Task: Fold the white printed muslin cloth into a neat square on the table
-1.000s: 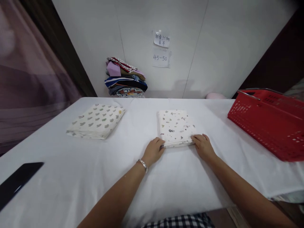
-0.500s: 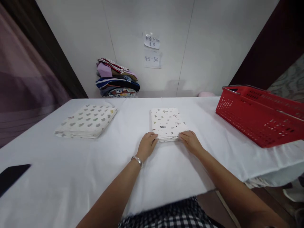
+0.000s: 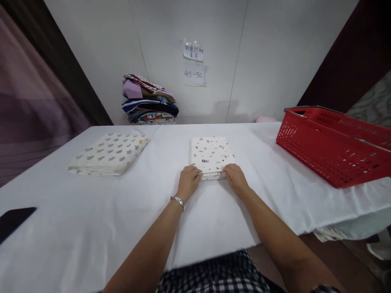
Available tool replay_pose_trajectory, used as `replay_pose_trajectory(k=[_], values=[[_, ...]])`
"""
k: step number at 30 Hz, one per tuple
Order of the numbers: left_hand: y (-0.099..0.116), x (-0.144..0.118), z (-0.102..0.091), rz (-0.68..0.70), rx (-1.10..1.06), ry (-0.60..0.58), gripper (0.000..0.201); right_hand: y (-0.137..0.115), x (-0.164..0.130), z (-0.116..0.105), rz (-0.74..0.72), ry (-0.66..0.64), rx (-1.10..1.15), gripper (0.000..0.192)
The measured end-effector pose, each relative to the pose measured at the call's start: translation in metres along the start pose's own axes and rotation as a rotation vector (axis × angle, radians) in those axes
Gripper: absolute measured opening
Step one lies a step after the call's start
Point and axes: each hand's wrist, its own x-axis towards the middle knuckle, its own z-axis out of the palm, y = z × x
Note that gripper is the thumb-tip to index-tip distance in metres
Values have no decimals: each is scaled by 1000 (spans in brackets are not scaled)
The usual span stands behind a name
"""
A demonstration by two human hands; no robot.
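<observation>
- Head view: my left hand (image 3: 188, 180) and right hand (image 3: 234, 176) pinch the near corners of the folded cloth (image 3: 210, 155), fingers closed on it.
- It lies on the tabletop (image 3: 214, 219).

Two paper notes are stuck on the far white wall (image 3: 275, 53), one above the other, right of the stack of folded clothes (image 3: 149, 99). The lower note (image 3: 194, 75) carries the handwritten numbers "45-50", clear enough to read. The upper note (image 3: 193, 51) bears two short lines of handwritten characters, too small and blurred to make out. The small printed motifs on the two folded cloths on the bench are pictures, not letters. Nothing else legible shows.
</observation>
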Motion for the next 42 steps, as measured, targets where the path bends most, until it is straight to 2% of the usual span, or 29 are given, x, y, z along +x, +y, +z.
replay_pose_trajectory(k=[3,10,20,26,35,38,42], values=[[0,-3,-1,23,27,11,15,1,-3,-2,-35,-12,0,19],[-5,-5,-3,113,81,-54,15,4,-6,-4,-66,-43,43,16],[-3,-1,-3,97,90,-75,20,3,-3,-3,-49,-54,19,20],[-1,-1,-3,93,116,-66,26,0,-3,-1,-19,3,3,19],[-2,-4,-6,115,90,-84,23,1,-4,-2,-21,-80,-4,23],[-4,-8,-10,87,43,-81,21,1,-5,-3,-30,-80,11,21],[-10,-15,-14,-36,-42,-37,18,1,-6,-3,-28,-63,42,21]])
